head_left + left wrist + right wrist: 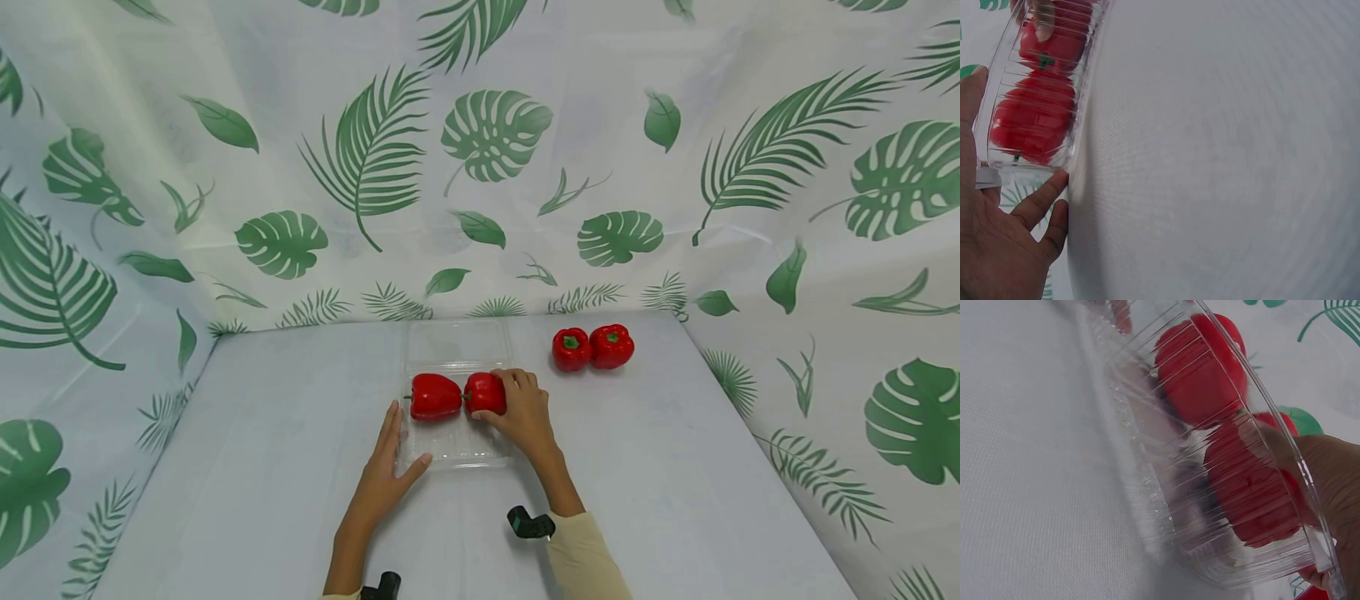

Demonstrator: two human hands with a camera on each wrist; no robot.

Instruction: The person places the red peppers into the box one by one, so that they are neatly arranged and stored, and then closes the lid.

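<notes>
A clear plastic clamshell container [453, 448] lies on the table with its lid [457, 340] folded back. Inside, a red bell pepper [435, 397] lies on its side at the left, stem pointing left. My right hand [525, 415] grips a second red bell pepper [483, 392] in the container's right part, thumb in front and fingers behind. Its stem points toward the first pepper. At the container's left side, my left hand [381, 485] is spread with straight fingers against the wall. Both wrist views show the peppers through the ribbed plastic, the gripped pepper [1250, 487] partly covered by my thumb.
Two more red bell peppers stand side by side at the back right, a left one [572, 349] and a right one [612, 347]. A leaf-patterned curtain [555, 75] borders the white table [285, 433] at the back and sides.
</notes>
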